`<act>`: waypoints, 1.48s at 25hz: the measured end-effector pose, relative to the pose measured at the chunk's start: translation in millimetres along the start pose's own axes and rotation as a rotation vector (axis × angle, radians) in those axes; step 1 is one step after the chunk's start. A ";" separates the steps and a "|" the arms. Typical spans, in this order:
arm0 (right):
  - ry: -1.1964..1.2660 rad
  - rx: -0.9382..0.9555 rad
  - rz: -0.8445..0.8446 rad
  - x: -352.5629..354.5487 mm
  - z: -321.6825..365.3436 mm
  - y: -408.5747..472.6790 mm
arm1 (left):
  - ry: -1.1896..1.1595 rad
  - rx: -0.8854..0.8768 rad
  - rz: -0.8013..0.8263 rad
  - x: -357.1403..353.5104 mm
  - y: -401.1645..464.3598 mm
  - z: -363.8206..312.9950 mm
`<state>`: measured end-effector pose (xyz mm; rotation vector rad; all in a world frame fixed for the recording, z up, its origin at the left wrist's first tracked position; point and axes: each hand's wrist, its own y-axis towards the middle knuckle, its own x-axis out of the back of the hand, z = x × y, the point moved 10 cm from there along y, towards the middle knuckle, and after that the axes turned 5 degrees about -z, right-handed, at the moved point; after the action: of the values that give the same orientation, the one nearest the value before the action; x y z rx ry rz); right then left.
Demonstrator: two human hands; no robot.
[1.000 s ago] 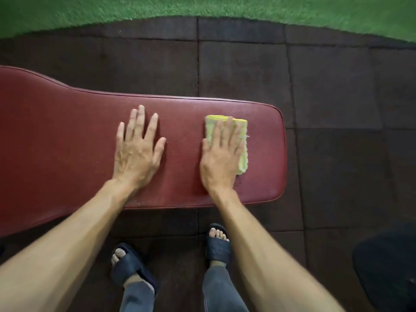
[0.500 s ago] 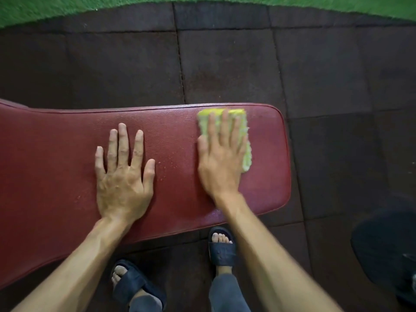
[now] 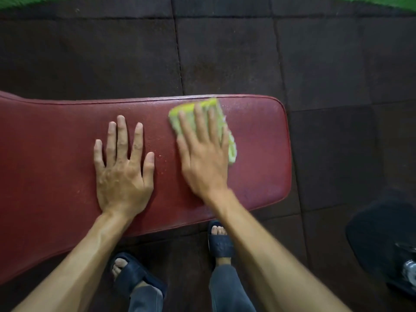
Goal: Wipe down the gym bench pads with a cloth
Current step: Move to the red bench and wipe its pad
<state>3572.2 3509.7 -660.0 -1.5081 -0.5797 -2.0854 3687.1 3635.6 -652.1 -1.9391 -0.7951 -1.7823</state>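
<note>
Nearest us, our left hand (image 3: 123, 170) lies flat, fingers spread, on the red bench pad (image 3: 258, 154), whose long axis runs left to right. Beyond, our right hand (image 3: 202, 152) presses straight-fingered on the yellow-green cloth (image 3: 229, 143) near the pad's far edge, the cloth's length pointing away from us, tilted slightly left.

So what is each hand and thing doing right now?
left hand: flat on the pad, fingers spread, holding nothing
right hand: flat, pressing the cloth down, motion-blurred
cloth: yellow-green, folded, under the right hand near the pad's far edge
bench pad: red, with small droplets between the hands
</note>
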 end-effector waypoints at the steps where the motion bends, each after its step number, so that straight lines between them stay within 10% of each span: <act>1: 0.008 0.100 0.062 2.1 8.6 -41.5 | -0.009 -0.002 -0.007 1.1 -0.1 -0.3; 4: -0.091 0.125 0.119 15.8 -57.1 -122.6 | -0.003 0.008 -0.010 0.9 1.7 0.1; 9: -0.041 -0.494 -0.086 13.7 -117.9 21.0 | 0.015 0.000 -0.025 -1.2 0.6 -1.6; 15: -0.013 0.117 0.054 2.6 7.9 -89.1 | -0.026 0.014 -0.040 4.6 -1.3 0.5; 21: -0.066 -0.549 -0.089 19.8 -161.9 7.4 | 0.000 0.011 -0.037 1.6 0.7 -0.2; 27: -0.001 0.120 0.083 4.7 -19.2 -57.7 | -0.024 0.011 -0.035 2.0 -2.7 0.4; 33: -0.040 -0.563 -0.042 29.2 -187.6 9.7 | 0.003 0.002 -0.041 -2.0 0.1 -0.4; 37: 0.039 -0.149 -0.057 2.8 -28.4 33.4 | 0.003 0.012 -0.041 -0.4 -0.3 1.9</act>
<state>3571.0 3466.0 -664.1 -1.5446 -0.4671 -2.2399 3688.3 3637.0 -652.8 -1.9258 -0.8482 -1.7990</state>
